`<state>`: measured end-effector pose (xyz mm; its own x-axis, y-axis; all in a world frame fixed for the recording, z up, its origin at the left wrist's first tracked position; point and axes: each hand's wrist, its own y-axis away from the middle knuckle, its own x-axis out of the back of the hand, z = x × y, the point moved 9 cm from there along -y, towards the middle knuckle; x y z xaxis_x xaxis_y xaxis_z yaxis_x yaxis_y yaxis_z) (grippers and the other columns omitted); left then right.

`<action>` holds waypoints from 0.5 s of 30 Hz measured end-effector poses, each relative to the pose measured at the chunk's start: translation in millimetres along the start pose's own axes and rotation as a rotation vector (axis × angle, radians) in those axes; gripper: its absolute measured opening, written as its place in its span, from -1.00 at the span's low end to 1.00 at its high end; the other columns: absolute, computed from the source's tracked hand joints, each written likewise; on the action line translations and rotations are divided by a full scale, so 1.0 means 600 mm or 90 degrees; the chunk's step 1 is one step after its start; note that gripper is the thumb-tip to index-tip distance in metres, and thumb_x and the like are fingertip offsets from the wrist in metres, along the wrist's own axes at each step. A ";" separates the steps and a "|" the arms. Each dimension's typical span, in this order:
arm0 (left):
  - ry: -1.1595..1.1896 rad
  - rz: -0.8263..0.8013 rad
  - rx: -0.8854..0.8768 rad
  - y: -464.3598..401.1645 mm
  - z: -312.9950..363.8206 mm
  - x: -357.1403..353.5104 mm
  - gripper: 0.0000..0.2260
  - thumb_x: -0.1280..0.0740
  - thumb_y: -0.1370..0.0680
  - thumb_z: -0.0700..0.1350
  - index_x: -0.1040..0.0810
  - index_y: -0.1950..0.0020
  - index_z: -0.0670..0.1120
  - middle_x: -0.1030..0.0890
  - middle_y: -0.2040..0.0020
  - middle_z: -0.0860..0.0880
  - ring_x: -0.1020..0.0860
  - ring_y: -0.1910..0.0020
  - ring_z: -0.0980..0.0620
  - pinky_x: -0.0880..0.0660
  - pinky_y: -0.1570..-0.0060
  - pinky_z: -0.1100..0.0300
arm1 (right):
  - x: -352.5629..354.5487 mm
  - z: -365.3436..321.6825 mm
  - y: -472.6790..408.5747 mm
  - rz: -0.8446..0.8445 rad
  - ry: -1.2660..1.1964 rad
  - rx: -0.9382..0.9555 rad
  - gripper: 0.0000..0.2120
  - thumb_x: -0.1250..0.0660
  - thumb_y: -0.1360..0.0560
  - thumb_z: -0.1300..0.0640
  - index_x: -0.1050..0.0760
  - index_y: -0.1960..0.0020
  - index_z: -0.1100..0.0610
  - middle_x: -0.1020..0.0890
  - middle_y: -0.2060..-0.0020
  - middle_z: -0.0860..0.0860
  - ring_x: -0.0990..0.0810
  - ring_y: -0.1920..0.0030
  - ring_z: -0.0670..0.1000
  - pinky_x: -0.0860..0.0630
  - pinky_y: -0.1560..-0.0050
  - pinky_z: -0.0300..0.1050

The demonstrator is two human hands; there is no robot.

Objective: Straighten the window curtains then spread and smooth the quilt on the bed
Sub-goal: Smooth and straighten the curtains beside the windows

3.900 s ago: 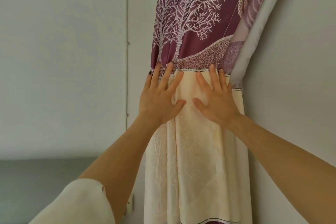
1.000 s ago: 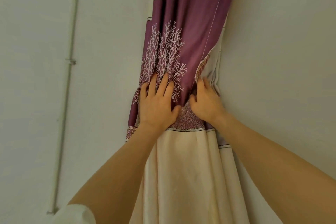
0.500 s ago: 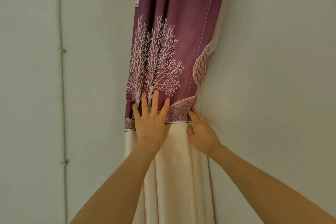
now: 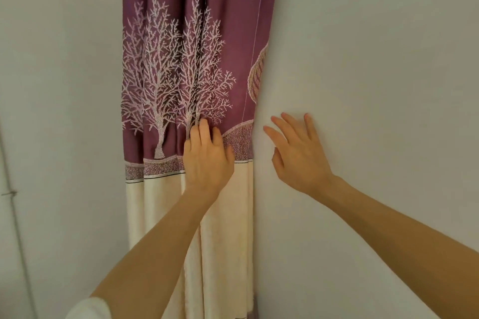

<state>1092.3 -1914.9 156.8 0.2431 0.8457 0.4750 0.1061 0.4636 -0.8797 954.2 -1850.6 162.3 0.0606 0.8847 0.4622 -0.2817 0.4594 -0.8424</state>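
The curtain point(image 4: 197, 59) carries a broad plum-purple band across its upper part, worked with pale pinkish-white bare trees whose fine branches spread like coral. At the band's right edge a rounded motif of pale striped lines shows partly. Beneath the trees runs a curved strip of speckled mauve stitching, closed off by thin white and dark lines. Below that the cloth turns plain cream with a faint tone-on-tone texture, and a cream strip edged by a dark line also tops the purple band. The wall point(image 4: 375, 59) is plain off-white. A white sleeve point(image 4: 88, 308) shows at the lower left.
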 end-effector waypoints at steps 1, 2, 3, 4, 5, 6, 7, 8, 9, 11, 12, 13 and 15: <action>0.012 -0.006 -0.005 0.013 0.026 0.004 -0.57 -0.28 -0.49 0.01 -0.49 -0.25 -0.23 -0.40 -0.34 -0.24 -0.38 -0.28 -0.24 -0.39 -0.16 -0.09 | 0.022 0.018 0.019 0.006 0.036 0.002 -0.57 -0.28 -0.38 0.26 -0.47 -0.25 0.23 -0.51 -0.27 0.21 -0.40 -0.35 0.23 -0.14 -0.34 0.40; 0.018 -0.007 0.001 0.018 0.034 0.001 -0.55 -0.28 -0.48 0.02 -0.47 -0.27 -0.24 -0.39 -0.35 -0.24 -0.37 -0.29 -0.24 -0.36 -0.20 -0.10 | 0.034 0.028 0.027 0.011 0.046 0.003 -0.58 -0.29 -0.37 0.26 -0.49 -0.23 0.23 -0.52 -0.25 0.21 -0.42 -0.34 0.23 -0.14 -0.33 0.42; 0.026 0.002 0.006 0.026 0.055 0.009 -0.54 -0.28 -0.48 0.02 -0.46 -0.28 -0.24 -0.38 -0.36 -0.25 -0.36 -0.31 -0.25 -0.32 -0.25 -0.12 | 0.057 0.044 0.043 0.026 0.067 0.002 -0.58 -0.29 -0.35 0.27 -0.49 -0.21 0.24 -0.53 -0.24 0.22 -0.43 -0.32 0.24 -0.14 -0.32 0.42; 0.038 0.009 0.005 0.035 0.084 0.022 -0.54 -0.29 -0.47 0.01 -0.46 -0.27 -0.23 -0.39 -0.37 -0.26 -0.35 -0.33 -0.26 -0.30 -0.27 -0.13 | 0.082 0.061 0.064 0.023 0.092 0.001 -0.59 -0.29 -0.35 0.27 -0.50 -0.20 0.24 -0.53 -0.23 0.22 -0.44 -0.32 0.25 -0.13 -0.32 0.42; 0.062 0.011 -0.003 0.052 0.129 0.040 -0.55 -0.30 -0.46 0.00 -0.47 -0.25 -0.22 -0.39 -0.37 -0.26 -0.36 -0.34 -0.26 -0.30 -0.27 -0.13 | 0.111 0.087 0.097 0.020 0.118 -0.002 -0.59 -0.28 -0.35 0.28 -0.50 -0.20 0.25 -0.54 -0.22 0.23 -0.44 -0.31 0.25 -0.12 -0.33 0.41; 0.085 0.019 -0.015 0.066 0.169 0.057 -0.57 -0.31 -0.44 -0.01 -0.49 -0.23 -0.21 -0.41 -0.36 -0.26 -0.38 -0.33 -0.25 -0.32 -0.25 -0.13 | 0.136 0.113 0.127 0.016 0.132 -0.008 -0.60 -0.28 -0.35 0.29 -0.51 -0.19 0.25 -0.54 -0.22 0.23 -0.44 -0.31 0.25 -0.12 -0.34 0.40; 0.115 0.028 -0.034 0.083 0.213 0.075 -0.58 -0.31 -0.43 -0.02 -0.50 -0.22 -0.20 -0.42 -0.36 -0.25 -0.40 -0.31 -0.24 -0.34 -0.22 -0.13 | 0.164 0.141 0.159 0.015 0.146 -0.017 -0.60 -0.28 -0.35 0.30 -0.51 -0.19 0.26 -0.53 -0.22 0.24 -0.43 -0.32 0.25 -0.11 -0.35 0.38; 0.152 0.041 -0.060 0.097 0.256 0.097 -0.59 -0.30 -0.43 -0.03 -0.50 -0.23 -0.18 -0.43 -0.36 -0.23 -0.43 -0.30 -0.23 -0.36 -0.19 -0.11 | 0.189 0.163 0.188 0.017 0.158 -0.018 -0.61 -0.27 -0.35 0.31 -0.51 -0.18 0.26 -0.53 -0.23 0.24 -0.43 -0.32 0.25 -0.10 -0.36 0.37; 0.193 0.050 -0.088 0.119 0.311 0.124 -0.58 -0.30 -0.43 -0.03 -0.50 -0.25 -0.17 -0.44 -0.35 -0.22 -0.44 -0.29 -0.21 -0.38 -0.17 -0.10 | 0.224 0.190 0.229 0.012 0.177 -0.018 -0.62 -0.27 -0.36 0.31 -0.51 -0.18 0.26 -0.53 -0.23 0.24 -0.43 -0.33 0.25 -0.10 -0.37 0.37; 0.249 0.058 -0.148 0.156 0.395 0.163 -0.54 -0.27 -0.45 -0.02 -0.46 -0.31 -0.14 -0.44 -0.36 -0.20 -0.44 -0.30 -0.20 -0.39 -0.16 -0.09 | 0.277 0.230 0.290 0.013 0.189 -0.018 -0.63 -0.24 -0.37 0.32 -0.52 -0.17 0.26 -0.52 -0.25 0.24 -0.42 -0.33 0.25 -0.12 -0.37 0.38; 0.282 0.063 -0.184 0.179 0.449 0.188 -0.53 -0.25 -0.46 -0.01 -0.44 -0.34 -0.12 -0.43 -0.37 -0.20 -0.42 -0.32 -0.21 -0.38 -0.17 -0.09 | 0.313 0.257 0.329 0.013 0.202 -0.029 -0.64 -0.22 -0.38 0.32 -0.52 -0.17 0.26 -0.52 -0.26 0.24 -0.41 -0.34 0.25 -0.13 -0.38 0.38; 0.304 0.065 -0.213 0.195 0.482 0.203 -0.53 -0.22 -0.47 -0.01 -0.42 -0.36 -0.11 -0.42 -0.39 -0.20 -0.40 -0.35 -0.21 -0.37 -0.19 -0.11 | 0.334 0.274 0.353 0.017 0.205 -0.037 -0.64 -0.21 -0.39 0.33 -0.52 -0.17 0.26 -0.51 -0.27 0.23 -0.41 -0.35 0.25 -0.13 -0.38 0.38; 0.364 0.082 -0.268 0.234 0.572 0.249 -0.54 -0.19 -0.48 -0.03 -0.43 -0.37 -0.11 -0.41 -0.39 -0.20 -0.37 -0.38 -0.22 -0.33 -0.24 -0.14 | 0.398 0.320 0.419 0.013 0.233 -0.067 -0.64 -0.20 -0.41 0.33 -0.51 -0.19 0.26 -0.49 -0.29 0.22 -0.39 -0.36 0.24 -0.12 -0.39 0.37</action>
<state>812.5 -1632.5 112.2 0.7336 0.5626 0.3812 0.3765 0.1306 -0.9172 714.0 -1538.7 114.0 0.3993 0.8548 0.3316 -0.1878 0.4303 -0.8829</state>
